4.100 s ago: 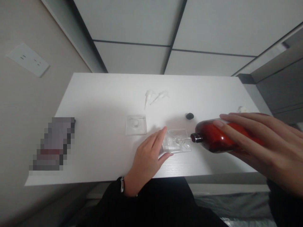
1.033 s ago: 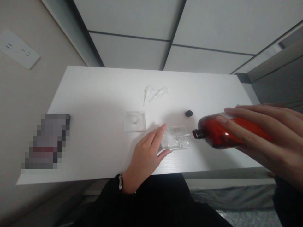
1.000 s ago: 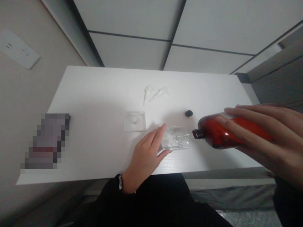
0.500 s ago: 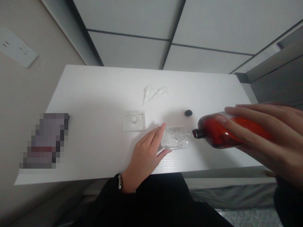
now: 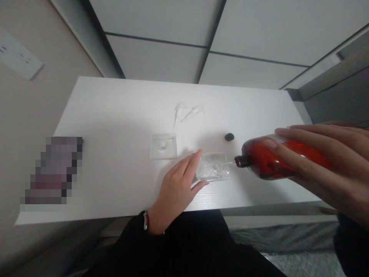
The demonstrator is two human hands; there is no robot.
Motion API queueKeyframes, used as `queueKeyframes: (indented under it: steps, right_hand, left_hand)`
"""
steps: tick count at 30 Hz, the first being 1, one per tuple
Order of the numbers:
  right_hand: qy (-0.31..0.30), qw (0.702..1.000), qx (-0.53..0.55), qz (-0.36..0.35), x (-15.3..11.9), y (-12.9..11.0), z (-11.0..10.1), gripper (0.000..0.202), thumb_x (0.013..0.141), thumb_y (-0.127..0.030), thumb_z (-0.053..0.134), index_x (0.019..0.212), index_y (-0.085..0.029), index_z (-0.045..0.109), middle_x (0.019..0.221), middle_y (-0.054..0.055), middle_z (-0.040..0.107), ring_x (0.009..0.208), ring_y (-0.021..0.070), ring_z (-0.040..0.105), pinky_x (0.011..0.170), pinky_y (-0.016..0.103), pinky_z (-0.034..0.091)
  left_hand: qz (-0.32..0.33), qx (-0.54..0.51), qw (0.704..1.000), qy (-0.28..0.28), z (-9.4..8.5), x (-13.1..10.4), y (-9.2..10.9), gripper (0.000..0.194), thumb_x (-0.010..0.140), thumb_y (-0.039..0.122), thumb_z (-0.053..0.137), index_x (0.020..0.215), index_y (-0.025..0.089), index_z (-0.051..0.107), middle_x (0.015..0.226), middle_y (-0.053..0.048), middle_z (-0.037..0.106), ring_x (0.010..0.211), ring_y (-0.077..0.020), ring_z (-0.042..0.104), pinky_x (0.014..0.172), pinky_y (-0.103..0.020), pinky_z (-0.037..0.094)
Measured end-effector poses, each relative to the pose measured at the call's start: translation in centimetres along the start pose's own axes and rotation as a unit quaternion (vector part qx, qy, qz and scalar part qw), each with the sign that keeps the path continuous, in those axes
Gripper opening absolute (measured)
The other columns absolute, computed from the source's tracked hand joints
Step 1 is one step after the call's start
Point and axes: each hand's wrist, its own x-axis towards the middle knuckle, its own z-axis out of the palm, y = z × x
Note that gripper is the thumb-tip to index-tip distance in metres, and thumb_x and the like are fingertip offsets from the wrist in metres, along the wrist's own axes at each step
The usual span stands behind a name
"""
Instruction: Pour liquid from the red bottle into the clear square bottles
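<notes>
My right hand (image 5: 325, 165) grips a reddish-brown bottle (image 5: 268, 165), tipped nearly level with its uncapped neck pointing left. From the mouth a thin stream of clear liquid (image 5: 226, 164) runs into a clear square box (image 5: 224, 177) on the table. Ripples show inside the box. My left hand (image 5: 180, 181) holds the box's left side between thumb and fingers, hiding that edge. Behind the bottle's mouth lies a small black cap (image 5: 229, 137). A second clear square piece with a round centre (image 5: 163, 152) rests left of the box, apart from my left hand.
Two translucent, thin-tipped pieces (image 5: 188, 112) lie toward the back of the white table (image 5: 115, 115). A pixelated flat object (image 5: 53, 169) is at the left edge. Grey panels (image 5: 161, 57) rise behind the table, and a wall socket (image 5: 20, 54) is at far left.
Little differs. The bottle stays tilted with the stream still running, and both hands keep their hold. The whole view has shifted very slightly.
</notes>
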Motion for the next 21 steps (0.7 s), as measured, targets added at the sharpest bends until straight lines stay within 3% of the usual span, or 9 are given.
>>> queueKeyframes:
  steps: [9,16,21]
  right_hand:
    - [0.019,1.000,-0.011,-0.019,0.16,0.13,-0.08,0.067,0.108,-0.023,0.053,0.170,-0.032,0.027,0.151,0.015,0.060,0.126,0.0434,0.066,0.101,0.061,0.058]
    - [0.002,1.000,0.003,0.005,0.32,-0.23,-0.20,0.068,0.110,-0.020,0.041,0.170,-0.042,0.020,0.157,0.008,0.056,0.132,0.0402,0.064,0.105,0.060,0.055]
    - [-0.001,1.000,-0.013,-0.024,0.38,-0.20,-0.19,0.068,0.109,-0.017,0.045,0.171,-0.034,0.022,0.154,0.013,0.058,0.128,0.0428,0.066,0.100,0.060,0.056]
  left_hand:
    - [-0.001,-0.002,1.000,0.000,-0.02,-0.03,0.00,0.086,0.099,0.031,0.075,0.166,0.024,0.023,0.149,-0.017,0.065,0.134,-0.0319,0.067,0.110,-0.048,0.059]
    - [0.004,0.000,1.000,0.007,-0.04,0.03,0.11,0.085,0.097,0.031,0.077,0.164,0.022,0.026,0.147,-0.018,0.066,0.132,-0.0320,0.068,0.109,-0.046,0.059]
    - [0.004,0.002,1.000,0.005,-0.06,0.04,0.09,0.084,0.099,0.032,0.076,0.165,0.023,0.025,0.147,-0.018,0.066,0.133,-0.0322,0.067,0.110,-0.047,0.059]
